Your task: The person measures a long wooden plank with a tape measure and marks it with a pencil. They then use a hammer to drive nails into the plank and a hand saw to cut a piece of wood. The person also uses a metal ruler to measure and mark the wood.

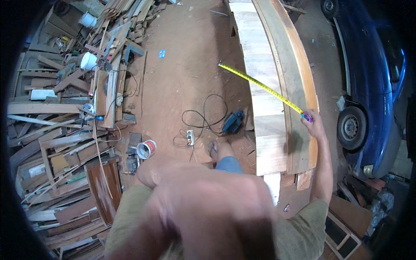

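My right hand (314,123) is stretched out to the right and grips a small tape measure case (307,116) at the edge of a long brown plank (299,78). Its yellow tape (260,84) runs stiff up and to the left across a pale plank (262,65). The tape's tip hangs past the pale plank's left edge, over the red earth floor. My left arm (203,208) is a large blur close to the camera at the lower centre. Its hand cannot be made out, and nothing shows in it.
A blue power planer (233,121), a black cable and a white power strip (189,137) lie on the floor by my sandalled foot (213,149). An open can (146,148) and piled scrap wood (65,143) fill the left. A blue car (368,86) stands at the right.
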Motion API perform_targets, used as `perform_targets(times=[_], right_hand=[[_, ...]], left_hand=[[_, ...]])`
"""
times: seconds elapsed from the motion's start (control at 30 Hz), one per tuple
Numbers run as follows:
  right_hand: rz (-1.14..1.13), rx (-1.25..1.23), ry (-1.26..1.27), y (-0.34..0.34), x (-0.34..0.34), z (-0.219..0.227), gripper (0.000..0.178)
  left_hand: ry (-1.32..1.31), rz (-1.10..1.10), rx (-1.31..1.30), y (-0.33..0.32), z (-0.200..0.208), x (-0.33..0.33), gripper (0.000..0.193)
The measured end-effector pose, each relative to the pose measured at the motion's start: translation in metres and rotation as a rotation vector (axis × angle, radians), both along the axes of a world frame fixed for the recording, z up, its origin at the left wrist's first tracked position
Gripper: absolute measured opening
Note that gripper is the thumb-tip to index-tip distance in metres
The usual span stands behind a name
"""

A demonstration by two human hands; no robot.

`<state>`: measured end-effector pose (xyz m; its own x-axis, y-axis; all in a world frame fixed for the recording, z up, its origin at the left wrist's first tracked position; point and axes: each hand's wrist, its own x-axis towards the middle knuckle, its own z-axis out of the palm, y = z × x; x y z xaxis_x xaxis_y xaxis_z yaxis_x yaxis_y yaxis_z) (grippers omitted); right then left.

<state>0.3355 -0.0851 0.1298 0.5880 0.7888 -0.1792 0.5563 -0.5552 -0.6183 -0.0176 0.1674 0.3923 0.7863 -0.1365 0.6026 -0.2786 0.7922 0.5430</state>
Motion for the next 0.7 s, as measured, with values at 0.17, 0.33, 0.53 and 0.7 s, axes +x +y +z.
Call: perform_targets(times=[0.17,0.33,0.53,0.7], right_hand=[[-0.072,-0.024,-0.110,0.026,0.071,-0.010,0.037],[0.007,-0.005,-0.220,0.123,0.206,-0.034,0.036],[-0.133,0.229,-0.160,0.266,0.333,-0.150,0.035],[-0.084,0.289,-0.141,0.408,0.430,-0.125,0.033]], left_hand=[[0.393,0.266,0.380,0.070,-0.068,0.022,0.084],[0.915,0.419,0.779,0.162,-0.211,0.079,0.057],[0.898,0.931,1.739,0.531,-0.293,0.070,0.038],[2.028,0.538,2.289,0.609,-0.239,-0.131,0.049]])
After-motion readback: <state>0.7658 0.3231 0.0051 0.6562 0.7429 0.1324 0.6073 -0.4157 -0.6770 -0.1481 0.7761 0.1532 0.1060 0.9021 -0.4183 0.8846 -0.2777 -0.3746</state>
